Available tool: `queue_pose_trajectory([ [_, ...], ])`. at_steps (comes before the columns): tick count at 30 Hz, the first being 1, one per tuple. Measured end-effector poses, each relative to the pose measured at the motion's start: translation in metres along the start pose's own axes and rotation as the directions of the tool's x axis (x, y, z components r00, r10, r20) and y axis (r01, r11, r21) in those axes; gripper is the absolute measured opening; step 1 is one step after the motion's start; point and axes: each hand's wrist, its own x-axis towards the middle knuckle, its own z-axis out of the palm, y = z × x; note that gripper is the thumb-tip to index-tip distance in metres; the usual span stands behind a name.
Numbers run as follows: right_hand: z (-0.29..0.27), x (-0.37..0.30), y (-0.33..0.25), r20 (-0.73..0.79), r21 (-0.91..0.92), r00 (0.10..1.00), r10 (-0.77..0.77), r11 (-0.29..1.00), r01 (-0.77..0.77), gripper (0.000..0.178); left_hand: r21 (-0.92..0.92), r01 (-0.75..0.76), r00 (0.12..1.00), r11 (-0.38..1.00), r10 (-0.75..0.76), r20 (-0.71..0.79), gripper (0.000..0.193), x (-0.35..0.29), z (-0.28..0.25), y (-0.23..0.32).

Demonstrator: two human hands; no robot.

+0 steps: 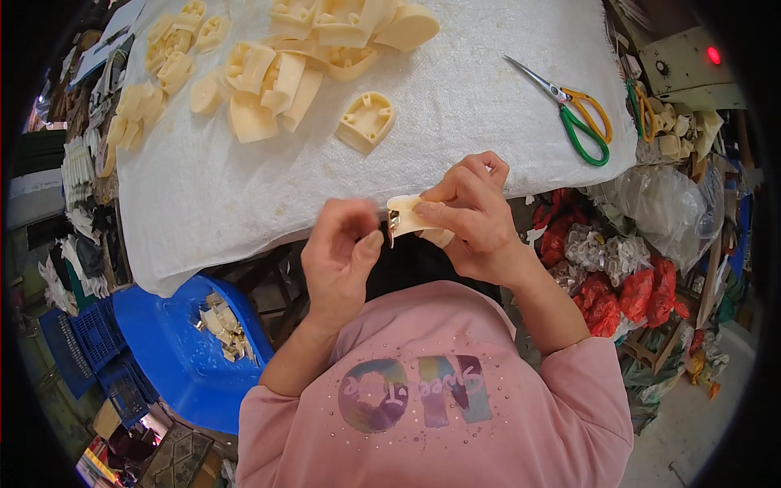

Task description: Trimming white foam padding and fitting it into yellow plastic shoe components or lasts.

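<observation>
My right hand (476, 213) is closed on a cream moulded plastic piece (412, 213) just off the table's near edge. A small shiny metal part (394, 221) shows at the left end of that piece. Beside it, my left hand (340, 254) has its fingers curled; motion smears the fingertips, so whether they grip anything is unclear. On the white-covered table, one D-shaped cream piece (366, 122) lies apart with its hollow side up. Farther left and back is a loose pile of similar cream pieces (277, 77).
Scissors (573, 114) with green and yellow handles lie at the table's right. Below the table's left edge stands a blue plastic tub (175, 350) holding small metal and cream parts (226, 327). Red plastic bags (634, 293) and clear bags (663, 199) crowd the right side.
</observation>
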Motion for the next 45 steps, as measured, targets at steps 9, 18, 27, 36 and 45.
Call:
queue_pose_trajectory([
  [9,0.000,-0.005,-0.002,0.070,0.093,0.996,0.049,0.994,-0.056,0.034,0.088,-0.254,0.967,0.963,0.252,0.031,0.013,0.002,-0.002,-0.008],
  [18,0.000,-0.008,-0.002,0.113,0.100,0.991,0.068,0.992,-0.079,0.033,0.547,-0.501,0.853,0.671,0.491,0.180,0.013,0.010,0.002,-0.003],
  [27,-0.001,-0.007,-0.006,0.162,0.092,0.981,0.105,0.988,-0.121,0.033,0.599,-0.598,0.788,0.532,0.527,0.319,0.015,0.017,0.001,0.001],
  [36,-0.007,0.001,-0.004,0.081,0.016,0.996,-0.027,1.000,0.026,0.029,0.468,-0.613,0.776,0.637,0.597,0.205,0.016,0.014,0.003,0.004],
  [45,-0.033,0.013,-0.016,0.280,0.112,0.960,-0.013,0.993,-0.020,0.046,0.658,-0.594,0.736,0.463,0.642,0.213,0.034,0.015,-0.017,0.003],
])
